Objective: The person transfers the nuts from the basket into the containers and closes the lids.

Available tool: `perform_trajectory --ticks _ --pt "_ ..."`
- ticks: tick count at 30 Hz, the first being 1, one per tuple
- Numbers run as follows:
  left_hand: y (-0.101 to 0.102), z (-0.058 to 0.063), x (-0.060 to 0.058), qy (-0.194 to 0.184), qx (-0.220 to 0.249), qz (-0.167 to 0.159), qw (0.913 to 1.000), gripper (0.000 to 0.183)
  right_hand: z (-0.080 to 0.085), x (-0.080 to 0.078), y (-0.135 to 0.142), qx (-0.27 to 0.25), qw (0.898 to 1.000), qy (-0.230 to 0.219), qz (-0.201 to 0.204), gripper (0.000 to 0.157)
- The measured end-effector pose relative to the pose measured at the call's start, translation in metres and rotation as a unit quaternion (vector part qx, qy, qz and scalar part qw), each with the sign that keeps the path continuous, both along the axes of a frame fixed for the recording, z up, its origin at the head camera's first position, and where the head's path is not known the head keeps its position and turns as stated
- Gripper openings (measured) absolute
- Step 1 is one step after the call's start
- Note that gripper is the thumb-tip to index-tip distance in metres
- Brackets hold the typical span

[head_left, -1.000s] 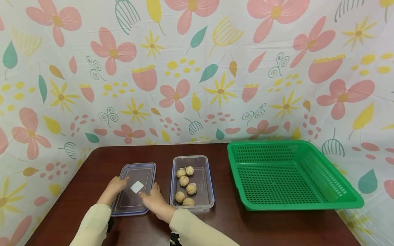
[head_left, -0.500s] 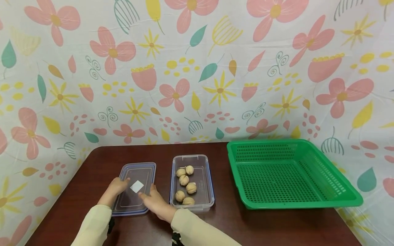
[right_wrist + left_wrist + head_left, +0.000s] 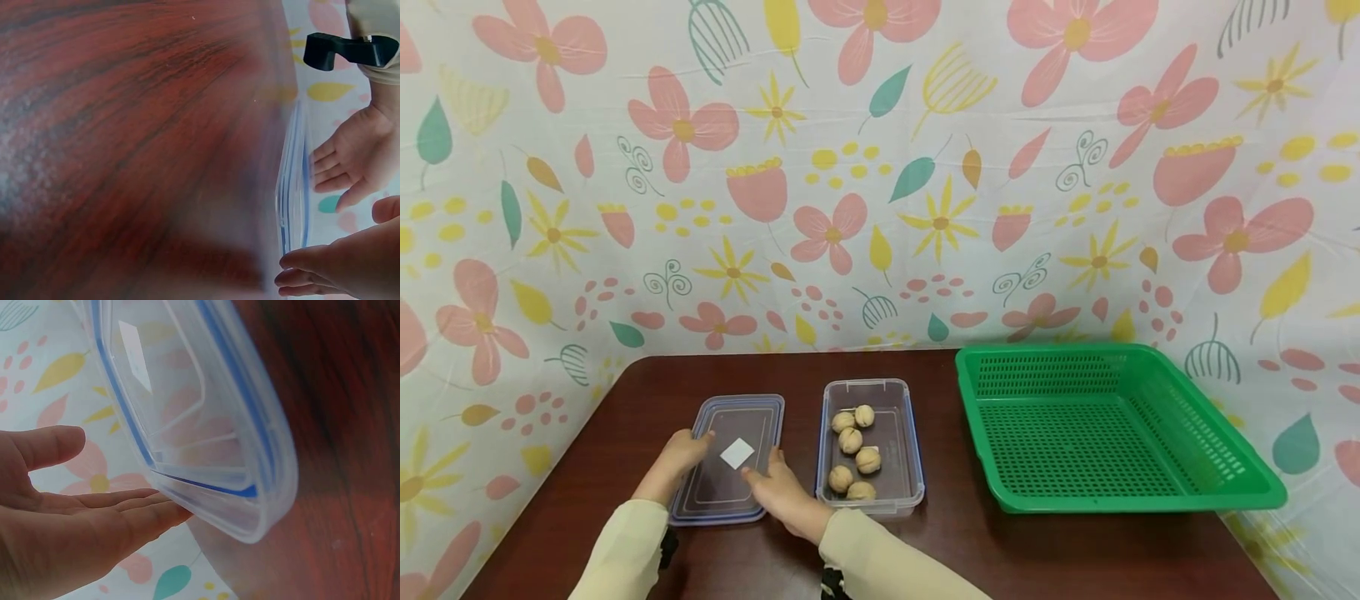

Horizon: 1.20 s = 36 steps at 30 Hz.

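Observation:
A clear plastic container lid [image 3: 741,417] with blue seal lines lies flat on the dark wooden table, a white square label [image 3: 737,453] on its middle. More than one layer of rim shows along its edge in the right wrist view. At its left side is my left hand [image 3: 683,454], fingertips touching the edge and thumb raised, as the left wrist view shows. My right hand [image 3: 786,496] is at the opposite edge, its straight fingers [image 3: 306,256] against the rim. Just right of it stands an open clear plastic box [image 3: 898,433] holding several walnuts [image 3: 850,440].
A large green plastic basket [image 3: 992,467] with a perforated floor stands on the right of the table [image 3: 940,550]. Behind hangs a white cloth [image 3: 917,317] with a flower print. A black wrist strap [image 3: 344,50] shows on the left sleeve.
Both hands stay at the lid's two sides with hardly any movement. The whole head view shifts slightly; the box, walnuts and basket stay where they are.

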<state>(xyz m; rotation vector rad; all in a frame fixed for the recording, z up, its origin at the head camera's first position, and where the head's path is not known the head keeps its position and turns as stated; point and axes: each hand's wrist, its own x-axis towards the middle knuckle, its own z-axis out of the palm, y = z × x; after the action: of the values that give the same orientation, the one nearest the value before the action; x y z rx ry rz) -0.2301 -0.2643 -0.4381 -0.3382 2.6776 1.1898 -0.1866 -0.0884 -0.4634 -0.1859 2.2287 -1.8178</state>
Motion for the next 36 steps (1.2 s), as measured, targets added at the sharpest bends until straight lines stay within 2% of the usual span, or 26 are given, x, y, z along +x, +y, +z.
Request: perform_trajectory --ticks 9,19,25,31,36 --pt "0.001 0.010 -0.002 0.015 0.017 0.000 0.9997 0.063 0.011 0.002 0.001 -0.011 1.000 0.005 -0.006 0.073" --pt "0.006 0.033 -0.003 0.021 0.065 0.006 0.9977 0.065 0.039 0.001 0.007 -0.018 0.999 0.026 -0.010 0.073" --pt "0.015 0.044 -0.005 0.040 0.090 0.010 0.9951 0.065 0.053 -0.006 0.018 -0.017 0.999 0.037 -0.012 0.072" --pt "0.028 0.053 -0.007 0.063 0.145 0.009 0.9873 0.060 0.064 -0.017 0.038 0.000 0.999 0.038 -0.011 0.070" --pt "0.043 0.064 -0.007 0.073 0.160 0.005 0.9844 0.060 0.073 -0.024 0.057 0.008 0.998 0.049 -0.024 0.068"
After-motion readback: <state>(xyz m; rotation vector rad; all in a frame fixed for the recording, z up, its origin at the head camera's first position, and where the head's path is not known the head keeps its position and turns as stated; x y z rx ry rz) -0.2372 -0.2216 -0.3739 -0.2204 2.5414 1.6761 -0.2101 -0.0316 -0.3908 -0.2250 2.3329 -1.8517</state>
